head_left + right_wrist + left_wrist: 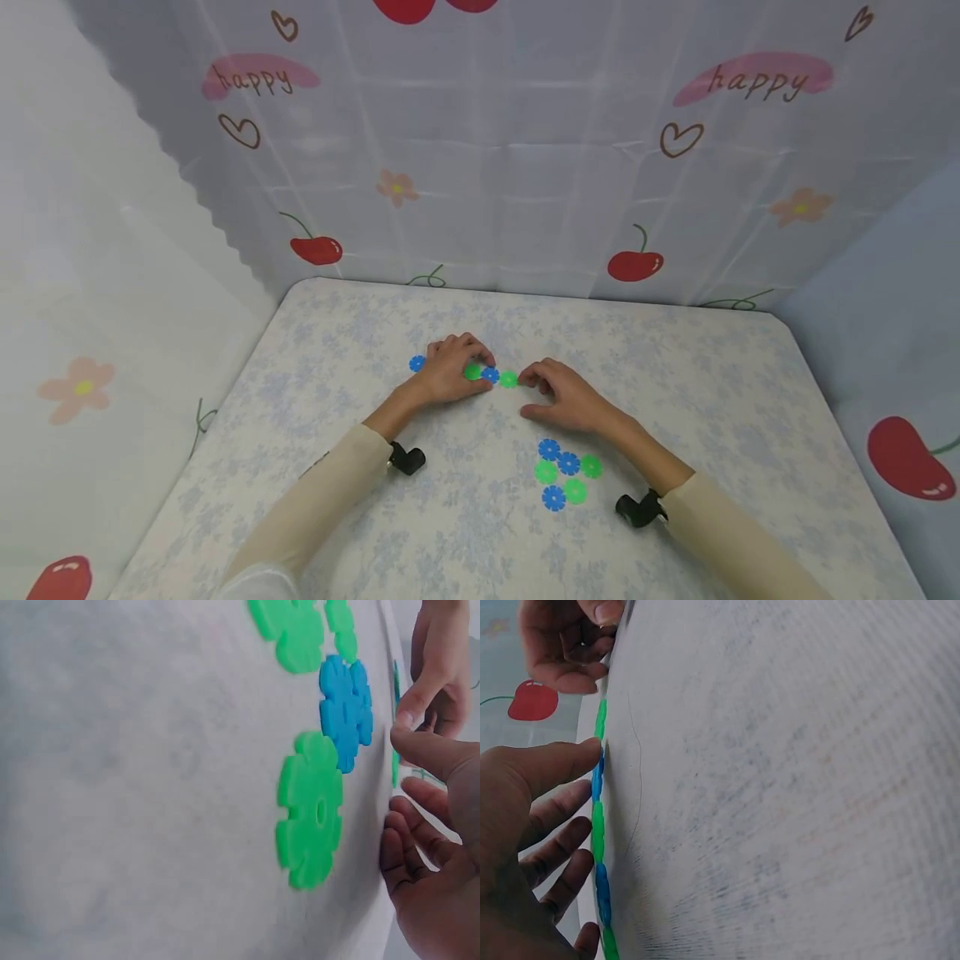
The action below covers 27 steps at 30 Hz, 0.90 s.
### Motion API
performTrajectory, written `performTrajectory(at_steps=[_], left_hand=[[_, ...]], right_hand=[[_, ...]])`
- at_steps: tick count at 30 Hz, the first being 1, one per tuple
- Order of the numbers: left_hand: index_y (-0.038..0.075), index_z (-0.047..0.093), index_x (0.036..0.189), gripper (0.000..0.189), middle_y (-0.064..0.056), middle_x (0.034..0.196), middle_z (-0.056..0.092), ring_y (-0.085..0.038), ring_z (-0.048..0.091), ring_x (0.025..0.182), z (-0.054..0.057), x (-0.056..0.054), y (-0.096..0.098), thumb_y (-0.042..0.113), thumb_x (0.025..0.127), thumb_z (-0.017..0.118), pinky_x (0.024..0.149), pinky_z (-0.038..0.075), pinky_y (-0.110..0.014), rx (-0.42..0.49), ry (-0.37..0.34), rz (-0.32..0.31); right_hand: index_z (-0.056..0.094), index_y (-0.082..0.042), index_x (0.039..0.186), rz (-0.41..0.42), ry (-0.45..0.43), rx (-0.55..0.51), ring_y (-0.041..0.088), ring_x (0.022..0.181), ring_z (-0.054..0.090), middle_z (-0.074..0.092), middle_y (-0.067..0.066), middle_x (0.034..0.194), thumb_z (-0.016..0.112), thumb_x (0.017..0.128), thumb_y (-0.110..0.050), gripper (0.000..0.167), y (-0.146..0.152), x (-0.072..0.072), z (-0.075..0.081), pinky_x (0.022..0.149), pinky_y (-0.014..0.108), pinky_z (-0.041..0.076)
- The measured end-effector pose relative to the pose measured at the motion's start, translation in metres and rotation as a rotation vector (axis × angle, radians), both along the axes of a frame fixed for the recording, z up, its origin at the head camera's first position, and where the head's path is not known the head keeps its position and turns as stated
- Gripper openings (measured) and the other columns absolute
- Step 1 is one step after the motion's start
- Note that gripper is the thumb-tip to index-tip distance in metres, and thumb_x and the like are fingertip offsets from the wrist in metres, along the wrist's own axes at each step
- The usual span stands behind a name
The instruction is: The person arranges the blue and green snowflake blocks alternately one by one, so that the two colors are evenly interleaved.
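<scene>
A row of blue and green notched snowflake discs runs along the far middle of the table. My left hand [453,371] lies over this row and hides part of it. Its thumb and index finger stand at opposite edges of a blue disc [490,375], pinching it. Beside that disc is a green disc [472,372] under the palm, while another green disc [508,379] forms the right end. My right hand [566,400] is just right of this end disc, index fingertip close to its edge, thumb apart and fingers loosely bent around nothing.
Nearer to me lies a loose group of several discs, among them a blue disc [553,498] and a green disc [591,466]. A blue disc [417,363] shows left of my left hand. The patterned table [420,533] meets a printed curtain [510,208] behind.
</scene>
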<state>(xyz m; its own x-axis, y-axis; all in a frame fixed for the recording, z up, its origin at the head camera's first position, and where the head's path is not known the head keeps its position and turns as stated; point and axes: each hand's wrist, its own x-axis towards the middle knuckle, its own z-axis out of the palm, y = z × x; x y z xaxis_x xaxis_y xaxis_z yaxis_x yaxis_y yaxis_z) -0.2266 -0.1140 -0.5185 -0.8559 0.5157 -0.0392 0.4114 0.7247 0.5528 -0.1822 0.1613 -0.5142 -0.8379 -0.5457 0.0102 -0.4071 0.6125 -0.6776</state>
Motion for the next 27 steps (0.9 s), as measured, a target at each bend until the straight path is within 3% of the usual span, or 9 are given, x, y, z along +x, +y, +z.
performTrajectory(at_steps=[7, 13, 22, 27], left_hand=[[0.028, 0.07, 0.123, 0.032, 0.001, 0.137, 0.059, -0.028, 0.05, 0.132, 0.0, -0.001, 0.003, 0.045, 0.097, 0.079, 0.12, 0.022, -0.067, -0.022, -0.012, -0.011], [0.025, 0.073, 0.124, 0.037, -0.001, 0.136, 0.063, -0.029, 0.053, 0.13, 0.004, -0.002, 0.005, 0.043, 0.093, 0.082, 0.117, 0.024, -0.067, 0.034, -0.017, -0.017], [0.028, 0.074, 0.124, 0.035, 0.0, 0.135, 0.063, -0.028, 0.054, 0.129, -0.002, -0.001, 0.02, 0.044, 0.094, 0.082, 0.116, 0.026, -0.066, 0.038, 0.014, -0.077], [0.029, 0.074, 0.123, 0.031, 0.002, 0.135, 0.063, -0.027, 0.054, 0.127, -0.005, 0.001, 0.029, 0.043, 0.096, 0.081, 0.117, 0.028, -0.066, 0.01, 0.053, -0.077]], right_hand=[[0.075, -0.022, 0.114, 0.055, -0.034, 0.042, 0.015, 0.103, 0.061, 0.069, -0.004, 0.11, 0.085, 0.094, -0.032, 0.025, 0.023, 0.028, 0.006, 0.094, 0.035, 0.053], [0.075, -0.026, 0.111, 0.127, -0.067, 0.059, 0.015, 0.107, 0.058, 0.069, -0.008, 0.11, 0.083, 0.096, -0.033, 0.019, 0.035, 0.045, 0.01, 0.096, 0.038, 0.049], [0.076, -0.024, 0.109, 0.136, -0.063, 0.059, 0.013, 0.105, 0.06, 0.069, -0.007, 0.11, 0.083, 0.095, -0.027, 0.016, 0.038, 0.052, 0.011, 0.096, 0.037, 0.048], [0.075, -0.024, 0.108, 0.117, -0.073, 0.056, 0.012, 0.105, 0.06, 0.069, -0.008, 0.109, 0.083, 0.096, -0.027, 0.015, 0.04, 0.054, 0.009, 0.096, 0.036, 0.05]])
